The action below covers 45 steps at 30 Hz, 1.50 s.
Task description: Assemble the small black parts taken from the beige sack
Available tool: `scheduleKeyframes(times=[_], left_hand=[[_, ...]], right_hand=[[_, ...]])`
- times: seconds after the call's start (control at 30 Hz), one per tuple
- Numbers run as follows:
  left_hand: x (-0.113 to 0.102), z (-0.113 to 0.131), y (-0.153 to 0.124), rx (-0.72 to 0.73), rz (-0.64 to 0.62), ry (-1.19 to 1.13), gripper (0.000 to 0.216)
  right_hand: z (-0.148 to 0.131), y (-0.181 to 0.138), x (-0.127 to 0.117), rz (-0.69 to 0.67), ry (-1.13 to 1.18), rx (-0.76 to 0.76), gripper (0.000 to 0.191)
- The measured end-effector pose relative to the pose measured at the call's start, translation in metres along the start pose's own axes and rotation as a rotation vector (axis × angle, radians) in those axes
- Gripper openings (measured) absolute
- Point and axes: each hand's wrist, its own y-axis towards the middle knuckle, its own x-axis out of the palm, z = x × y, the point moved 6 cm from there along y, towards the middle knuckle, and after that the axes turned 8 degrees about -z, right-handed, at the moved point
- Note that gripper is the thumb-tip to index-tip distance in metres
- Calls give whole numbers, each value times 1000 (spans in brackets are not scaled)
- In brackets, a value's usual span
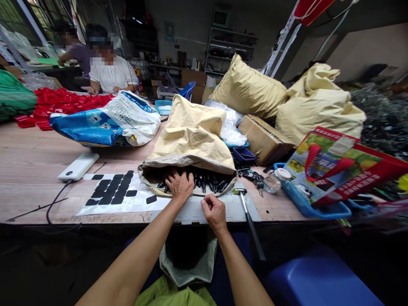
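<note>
A cream woven sack [194, 127] lies on the table with its mouth towards me, holding many slim black pieces [204, 180] whose exact kind I cannot make out. My left hand [180, 183] reaches into that mouth, fingers spread over the black pieces. Just outside the lower rim, my right hand [214, 211] is closed with thumb and forefinger curled together; whatever it may hold is hidden. A hammer [247, 208] lies to its right, the handle sticking out past the table edge. Below, an open grey-white bag [188, 276] sits at my lap.
Left of the sack are black pads [111, 189] on a white sheet, a white power bank [78, 165] with a cable, and a blue-white bag [108, 121]. A cardboard box [264, 138], a jar [272, 182] and a blue basket [318, 208] stand right. Two people sit at the back left.
</note>
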Motion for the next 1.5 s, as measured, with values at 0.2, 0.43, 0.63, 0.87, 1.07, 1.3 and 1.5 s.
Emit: scheduleKeyframes(times=[0.2,0.43,0.63,0.87,1.07,1.3,1.5], left_hand=[[-16,-26,7,73,-82,-108,45],[-44,-88,12,109,17,-206,33],[-36,-94,4,183,-43,-64,30],[-36,-61,-11,254,76,-24,26],[-25,-36,-12,126,-16,108,35],[-23,-38,-13,121,-24,75,25],[-21,-47,-26,160,25,31,20]], right_hand=[[5,0,-3,20,30,10,20],[5,0,-2,25,40,8,20],[5,-1,-2,33,41,5,19],[4,-1,-2,29,42,11,20],[6,-2,-2,35,42,17,19],[7,-2,-3,42,47,9,19],[5,-2,-4,44,59,11,18]])
